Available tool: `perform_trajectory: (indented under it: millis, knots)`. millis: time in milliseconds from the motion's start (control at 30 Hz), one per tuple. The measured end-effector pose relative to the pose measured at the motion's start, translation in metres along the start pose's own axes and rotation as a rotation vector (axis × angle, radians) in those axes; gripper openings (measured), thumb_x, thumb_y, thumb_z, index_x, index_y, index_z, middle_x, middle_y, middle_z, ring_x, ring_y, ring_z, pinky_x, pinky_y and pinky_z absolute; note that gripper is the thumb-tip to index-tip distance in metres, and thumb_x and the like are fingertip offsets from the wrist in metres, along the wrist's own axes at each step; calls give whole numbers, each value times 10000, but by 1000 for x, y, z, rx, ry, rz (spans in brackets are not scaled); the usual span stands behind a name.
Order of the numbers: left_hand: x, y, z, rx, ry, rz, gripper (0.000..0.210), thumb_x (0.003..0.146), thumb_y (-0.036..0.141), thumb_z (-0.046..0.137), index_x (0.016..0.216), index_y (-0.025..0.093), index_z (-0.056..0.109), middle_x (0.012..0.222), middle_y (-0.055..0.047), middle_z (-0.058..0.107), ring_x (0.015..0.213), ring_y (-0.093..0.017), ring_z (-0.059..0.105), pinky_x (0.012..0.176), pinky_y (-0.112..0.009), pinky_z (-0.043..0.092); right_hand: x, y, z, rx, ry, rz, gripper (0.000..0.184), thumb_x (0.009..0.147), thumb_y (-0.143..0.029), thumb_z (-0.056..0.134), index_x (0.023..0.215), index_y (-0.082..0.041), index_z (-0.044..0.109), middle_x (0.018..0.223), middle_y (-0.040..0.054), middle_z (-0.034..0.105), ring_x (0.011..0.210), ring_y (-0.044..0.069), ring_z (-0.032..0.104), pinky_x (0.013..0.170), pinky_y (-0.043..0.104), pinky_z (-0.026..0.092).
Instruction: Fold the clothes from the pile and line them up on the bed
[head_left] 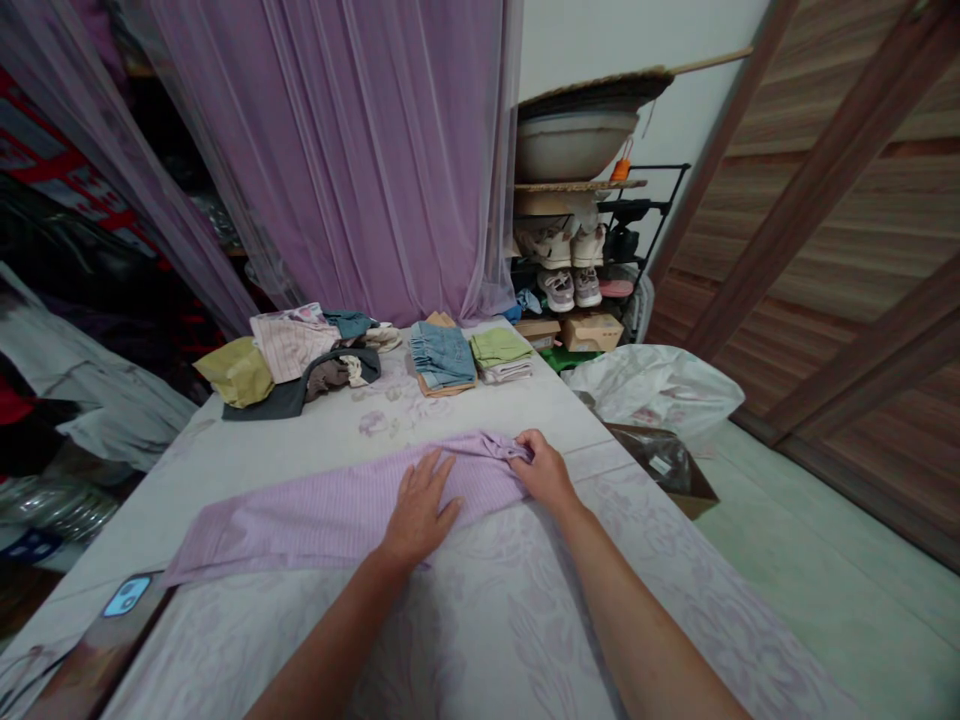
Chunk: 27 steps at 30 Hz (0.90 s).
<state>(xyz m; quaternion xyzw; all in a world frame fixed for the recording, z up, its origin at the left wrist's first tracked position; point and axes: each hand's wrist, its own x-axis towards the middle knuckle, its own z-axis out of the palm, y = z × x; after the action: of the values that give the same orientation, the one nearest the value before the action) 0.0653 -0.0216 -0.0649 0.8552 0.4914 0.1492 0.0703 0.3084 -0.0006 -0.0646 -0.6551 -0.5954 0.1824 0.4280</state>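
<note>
A striped lilac garment [315, 515], long and narrow like folded trousers, lies across the patterned sheet in front of me. My left hand [421, 505] rests on it with the fingers stretched out flat. At the garment's right end, which is bunched up, my right hand [541, 468] pinches the gathered cloth between thumb and fingers. The left end of the garment reaches close to a phone lying on the bed.
Crumpled clothes [296, 350] are heaped at the back left. Folded denim [442, 353] and a folded green cloth [501, 347] lie at the far edge. The phone [105, 640] sits front left. Beyond the right edge stand an open box [701, 490] and a shoe rack [664, 207].
</note>
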Motion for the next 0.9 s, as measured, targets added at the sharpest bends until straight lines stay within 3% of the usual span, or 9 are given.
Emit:
perform_trajectory:
  millis: [200, 333, 433, 500, 733, 900]
  knots:
    - [28, 44, -16, -120, 108, 65, 459, 912, 293, 518, 1369, 250, 492, 1476, -94, 466, 1405, -257, 355, 1181, -527, 218, -26, -15, -3, 269, 27, -14, 229, 693, -304, 571, 913, -241, 553, 801, -13, 623, 741, 177, 568, 713, 287, 449]
    - [40, 65, -19, -192, 176, 89, 279, 906, 291, 554, 1176, 296, 623, 1285, -48, 614, 1258, -226, 493, 1170, -506, 227, -31, -21, -15, 564, -134, 33, 301, 672, -292, 644, 964, -235, 601, 846, -5, 657, 771, 174, 587, 723, 289, 465]
    - [43, 66, -17, -232, 194, 59, 233, 903, 295, 568, 1120, 285, 651, 1124, -41, 672, 1105, -212, 569, 1126, -479, 298, -30, -18, -24, 803, -289, 132, 356, 658, -338, 706, 995, -228, 667, 894, 18, 698, 831, 197, 620, 761, 315, 480]
    - [44, 64, -16, -240, 207, 45, 215, 903, 309, 569, 1095, 281, 661, 1087, -41, 678, 1073, -214, 578, 1100, -468, 328, -29, -15, -27, 872, -318, 181, 353, 665, -387, 732, 976, -225, 699, 909, 28, 711, 849, 206, 627, 781, 326, 481]
    - [44, 64, -14, -262, 238, 63, 177, 903, 341, 581, 1041, 264, 661, 1117, -46, 674, 1103, -213, 569, 1107, -461, 326, -25, -12, -19, 891, -245, 279, 334, 629, -461, 800, 849, -221, 728, 772, -18, 680, 723, 146, 586, 722, 277, 451]
    - [45, 65, -20, -270, 167, 68, 133, 896, 334, 586, 971, 279, 681, 1392, -40, 541, 1339, -245, 419, 1144, -504, 271, -23, -11, -18, 967, -207, 346, 367, 594, -484, 820, 839, -222, 740, 790, -12, 694, 711, 142, 582, 698, 266, 449]
